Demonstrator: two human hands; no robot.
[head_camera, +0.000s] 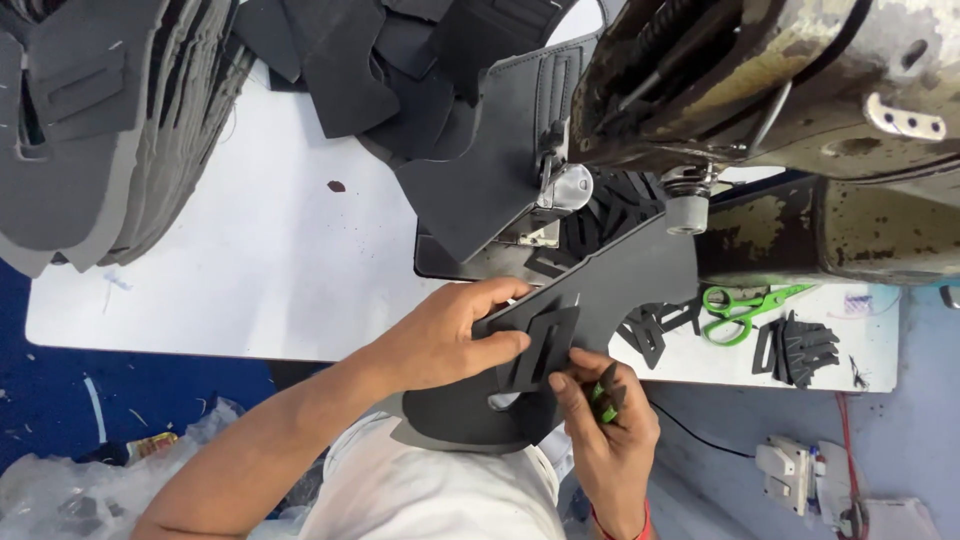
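A white worktop sits over a blue floor, and a worn, cream-painted industrial sewing machine with rust patches fills the upper right of the view; everything below is placed from that machine. Just below its needle end, a large flat piece of dark grey cut material with curved edges runs from the machine's foot down toward the person's body. The left hand grips this piece at its near end, thumb on top and fingers curled over the edge, pressing a small black slotted rectangular patch against it. The right hand comes up from below, fingertips touching the lower corner of that patch while the palm closes around a small green-handled tool, of which little can be seen.

Below the machine's body on the right, a pair of green-handled scissors lies on the worktop, with a little stack of black cut-out pieces just beside it. To the machine's left, loose dark panels are heaped at the worktop's far edge, and farther left a tall stack of grey layered sheets leans over the corner. Under the machine's right end, a white power strip rests on the floor.
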